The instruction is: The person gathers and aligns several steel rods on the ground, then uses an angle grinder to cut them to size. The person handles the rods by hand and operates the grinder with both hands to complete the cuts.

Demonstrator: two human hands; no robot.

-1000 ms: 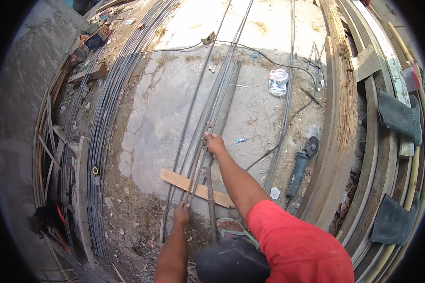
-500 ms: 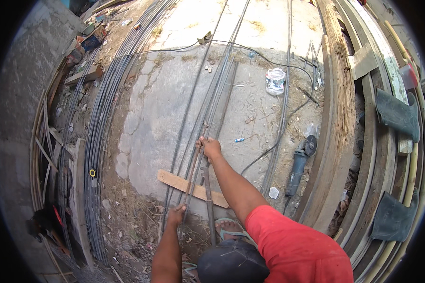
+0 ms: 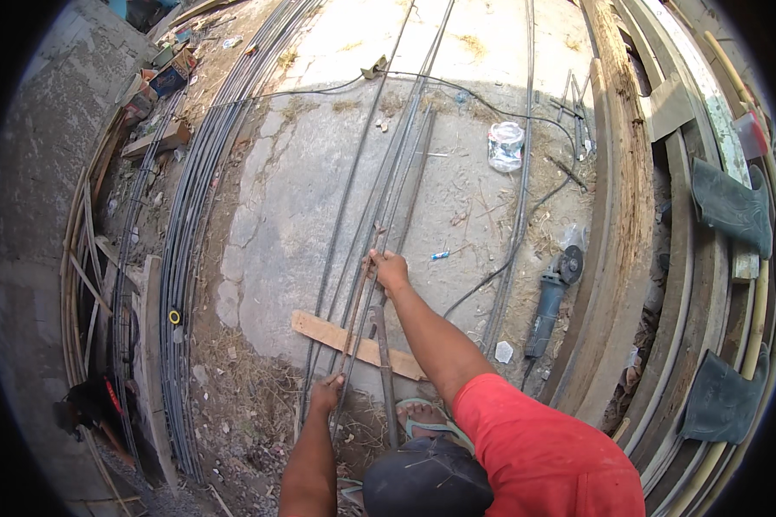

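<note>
Several long steel rebars [image 3: 393, 172] lie lengthwise on a cracked concrete slab [image 3: 319, 172]. My right hand [image 3: 389, 269] reaches forward and is closed around a few of the rods. My left hand [image 3: 326, 394] grips the same bundle nearer to me, just below a short wooden plank [image 3: 319, 329] that lies crosswise under the rods. A flat metal bar [image 3: 384, 362] runs back from the plank toward my sandalled foot [image 3: 427, 420].
A blue angle grinder [image 3: 550, 303] with its black cable lies at the right, beside long timber boards [image 3: 622, 189]. A thick bundle of rebar [image 3: 197, 198] curves along the left. A crushed plastic bottle [image 3: 504, 145] rests farther out. Dark rubber boots [image 3: 731, 207] sit on the planks at right.
The view has tilted, so the slab and rods sit lower in the picture. My right hand has stayed closed on the rods. My left hand still grips them near the plank.
</note>
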